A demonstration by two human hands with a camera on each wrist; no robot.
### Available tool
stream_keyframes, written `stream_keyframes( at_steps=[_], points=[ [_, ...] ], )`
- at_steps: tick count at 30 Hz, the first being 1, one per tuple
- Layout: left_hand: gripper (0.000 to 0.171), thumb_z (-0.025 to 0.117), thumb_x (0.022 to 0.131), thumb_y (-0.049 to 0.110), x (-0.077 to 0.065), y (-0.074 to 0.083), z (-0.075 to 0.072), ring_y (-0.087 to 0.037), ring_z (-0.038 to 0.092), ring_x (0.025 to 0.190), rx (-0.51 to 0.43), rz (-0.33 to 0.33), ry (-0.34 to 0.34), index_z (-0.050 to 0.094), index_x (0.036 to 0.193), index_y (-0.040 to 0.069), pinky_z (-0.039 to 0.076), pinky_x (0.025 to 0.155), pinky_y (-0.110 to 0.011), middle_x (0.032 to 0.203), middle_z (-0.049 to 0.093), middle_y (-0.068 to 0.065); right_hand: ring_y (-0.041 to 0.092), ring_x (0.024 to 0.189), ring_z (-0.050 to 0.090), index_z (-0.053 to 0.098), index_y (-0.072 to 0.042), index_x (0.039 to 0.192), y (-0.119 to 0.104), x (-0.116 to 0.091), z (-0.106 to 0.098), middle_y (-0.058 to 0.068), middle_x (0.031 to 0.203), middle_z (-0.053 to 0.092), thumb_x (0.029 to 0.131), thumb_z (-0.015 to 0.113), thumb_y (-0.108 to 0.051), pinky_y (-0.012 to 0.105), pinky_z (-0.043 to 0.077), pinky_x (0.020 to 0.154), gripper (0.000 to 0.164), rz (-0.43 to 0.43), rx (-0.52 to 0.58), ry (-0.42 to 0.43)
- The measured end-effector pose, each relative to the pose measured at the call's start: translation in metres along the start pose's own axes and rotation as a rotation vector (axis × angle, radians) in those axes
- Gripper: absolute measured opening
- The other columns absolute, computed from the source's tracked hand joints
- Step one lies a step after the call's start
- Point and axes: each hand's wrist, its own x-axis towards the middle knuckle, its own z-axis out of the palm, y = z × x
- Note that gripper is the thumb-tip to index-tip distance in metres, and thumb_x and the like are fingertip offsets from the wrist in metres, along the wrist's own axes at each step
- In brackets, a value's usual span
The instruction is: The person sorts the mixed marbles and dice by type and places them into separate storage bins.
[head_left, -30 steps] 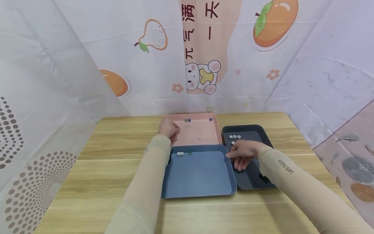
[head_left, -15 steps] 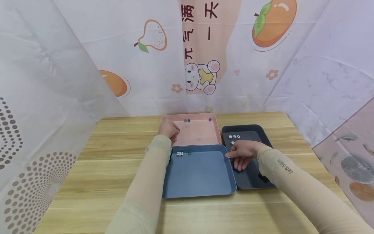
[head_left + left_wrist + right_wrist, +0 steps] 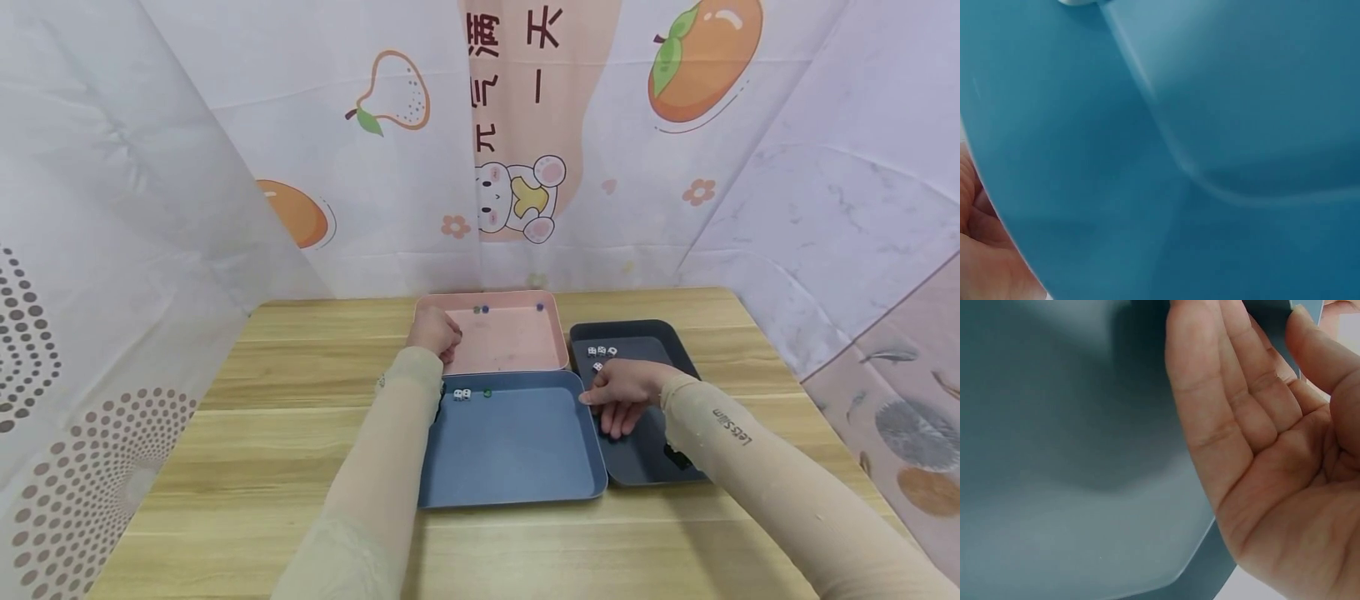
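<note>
In the head view, my left hand point(image 3: 437, 332) is over the left side of the pink tray point(image 3: 517, 354), its fingers bent downward. I cannot tell whether its fingertips hold anything. The left wrist view has part of that left hand point(image 3: 988, 250) beyond the blue tray's curved rim. My right hand point(image 3: 626, 392) reaches into the dark grey tray point(image 3: 652, 471), fingers extended down and thumb along the rim beside the blue tray point(image 3: 510, 458). In the right wrist view, the right hand point(image 3: 1272, 437) shows its palm and nearly straight fingers, nothing held in them.
Several white dice point(image 3: 602, 351) sit in the dark tray, one partly behind the right hand. Two dice point(image 3: 462, 394) and a green bead point(image 3: 487, 392) lie in the blue tray. Small beads point(image 3: 485, 309) rest along the pink tray's far side. A patterned curtain point(image 3: 337, 208) stands behind the table point(image 3: 300, 400).
</note>
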Motion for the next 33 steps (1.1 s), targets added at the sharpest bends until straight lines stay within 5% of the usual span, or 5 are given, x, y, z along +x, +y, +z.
stream_keyframes(
  at_steps=[7,18,33],
  points=[
    [0.028,0.065,0.082,-0.001,-0.006,0.008,-0.01,-0.022,0.056,0.047,-0.011,0.046,-0.038,0.066,0.108,0.007,0.047,0.04,-0.032,0.077,0.067,-0.013,0.029,0.065,0.067,0.061,0.004,0.093,0.0,0.001,-0.001,0.021,0.078,0.067,0.09,0.061,-0.032,0.042,0.056,0.061,0.036,0.007,-0.002,-0.004],
    [0.025,0.065,0.087,0.011,-0.04,0.021,-0.042,-0.021,0.057,0.052,0.076,0.246,-0.115,0.065,0.112,0.003,0.054,0.051,-0.031,0.069,0.061,-0.015,0.028,0.064,0.067,0.061,0.004,0.093,0.002,0.002,-0.003,0.02,0.076,0.067,0.091,0.06,-0.032,0.041,0.056,0.06,0.036,0.003,-0.015,-0.01],
    [0.021,0.066,0.087,0.015,-0.085,0.006,-0.082,-0.026,0.062,0.052,0.102,0.337,-0.145,0.068,0.105,0.004,0.055,0.053,-0.036,0.068,0.062,-0.017,0.029,0.064,0.067,0.061,0.004,0.093,0.003,0.002,-0.003,0.019,0.076,0.067,0.091,0.059,-0.032,0.041,0.056,0.06,0.036,-0.004,-0.021,-0.014]
  ],
)
